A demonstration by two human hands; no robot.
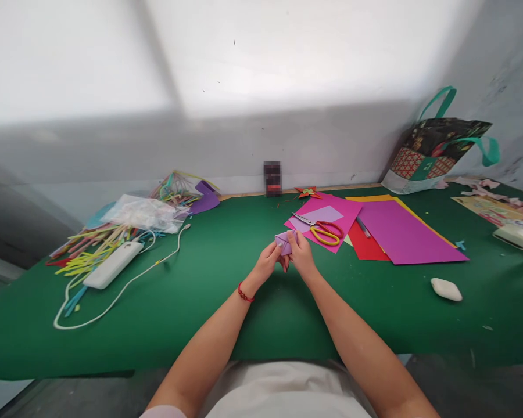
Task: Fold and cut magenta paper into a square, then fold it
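At centre frame, above the green felt-covered table (226,325), a person's left hand (268,262) and right hand (302,255) both pinched a small folded piece of lilac paper (285,241), fingers closed on it. Just right lay yellow-handled scissors (325,231) on a magenta sheet (346,212); a white power bank (113,265) sat at left.

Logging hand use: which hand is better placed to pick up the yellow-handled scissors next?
Right, probably. Both pinch the small folded lilac paper piece, but the right hand sits nearer the yellow-handled metal scissors, which lie on the pink paper sheet just beyond it; the left hand would have to cross over.
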